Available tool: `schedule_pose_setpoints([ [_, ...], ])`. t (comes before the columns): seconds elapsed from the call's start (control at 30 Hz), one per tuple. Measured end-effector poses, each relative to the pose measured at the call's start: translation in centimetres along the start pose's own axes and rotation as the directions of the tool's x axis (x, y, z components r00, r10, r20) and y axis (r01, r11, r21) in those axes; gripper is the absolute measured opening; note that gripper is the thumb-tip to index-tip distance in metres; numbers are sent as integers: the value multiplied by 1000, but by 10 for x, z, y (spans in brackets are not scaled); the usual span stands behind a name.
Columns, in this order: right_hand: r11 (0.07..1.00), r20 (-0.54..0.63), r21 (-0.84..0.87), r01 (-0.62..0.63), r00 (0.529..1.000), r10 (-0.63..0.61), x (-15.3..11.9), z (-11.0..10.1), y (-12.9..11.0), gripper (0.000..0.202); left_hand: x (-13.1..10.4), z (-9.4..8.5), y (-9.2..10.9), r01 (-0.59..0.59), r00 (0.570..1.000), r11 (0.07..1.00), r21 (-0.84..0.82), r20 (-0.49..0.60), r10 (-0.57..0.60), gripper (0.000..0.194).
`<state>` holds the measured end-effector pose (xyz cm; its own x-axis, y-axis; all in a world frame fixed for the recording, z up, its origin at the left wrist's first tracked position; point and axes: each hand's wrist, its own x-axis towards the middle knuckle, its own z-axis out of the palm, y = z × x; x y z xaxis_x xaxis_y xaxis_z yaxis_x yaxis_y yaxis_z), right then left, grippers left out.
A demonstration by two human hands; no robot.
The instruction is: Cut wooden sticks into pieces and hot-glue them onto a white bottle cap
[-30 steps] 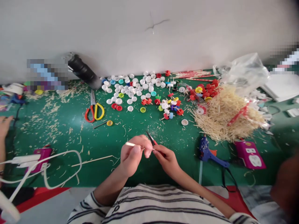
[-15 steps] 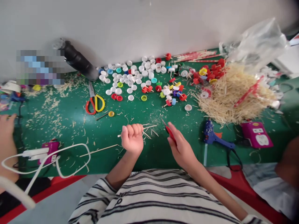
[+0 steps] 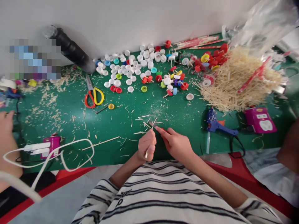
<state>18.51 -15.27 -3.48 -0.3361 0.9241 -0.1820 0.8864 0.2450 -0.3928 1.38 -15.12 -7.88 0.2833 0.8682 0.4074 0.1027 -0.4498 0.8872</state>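
Observation:
My left hand is closed around a thin wooden stick, one end of which pokes out below the thumb. Against the stick's far end lies the blade of a red-handled knife, gripped in my right hand. Both hands are close together near the front of the green table. Pale wood slivers lie scattered just beyond my left fist, and most of the stick is hidden inside it.
Bottle caps cover the back, some pierced by sticks. Scissors lie left; a heap of wood strips, a blue glue gun and a purple socket box are right. Another person's hand rests far left.
My left hand has moved right and turned over with the stick. My right hand has come left, bringing the knife to the stick. The view has shifted slightly.

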Motion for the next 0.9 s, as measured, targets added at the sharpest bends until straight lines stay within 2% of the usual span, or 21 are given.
schedule_pose_setpoints([
  [0.1,999,16,-39,6,1000,-5,1,-3,0,48,3,2,5,-179,978,984,-20,-114,175,36],
  [0.2,999,11,-42,8,1000,-8,1,-2,5,48,8,2,10,-207,974,978,18,-89,208,34],
  [0.27,999,5,-17,38,999,-38,-2,0,11,48,9,1,12,-209,977,975,80,-14,211,35],
  [0.37,995,-25,13,95,995,-95,-7,2,18,45,8,-1,15,-228,964,948,222,187,188,35],
  [0.47,995,-51,-24,95,994,-96,-12,1,21,43,5,0,19,-240,916,898,368,393,83,35],
  [0.57,994,-55,-80,72,995,-77,-12,-1,23,41,0,3,22,-216,876,858,465,480,-39,32],
  [0.63,994,-70,-76,80,994,-85,-11,-2,27,40,-7,3,25,-208,880,816,540,468,-85,27],
  [0.7,994,-92,-45,100,990,-103,-10,-4,32,40,-16,2,27,-207,904,738,642,415,-107,27],
  [0.8,986,-115,-39,159,980,-163,-6,-6,40,39,-27,-2,30,-174,935,612,772,325,-143,36],
  [0.9,971,-115,-73,228,965,-235,-3,-5,44,38,-32,-6,33,-87,938,555,827,255,-234,46],
])
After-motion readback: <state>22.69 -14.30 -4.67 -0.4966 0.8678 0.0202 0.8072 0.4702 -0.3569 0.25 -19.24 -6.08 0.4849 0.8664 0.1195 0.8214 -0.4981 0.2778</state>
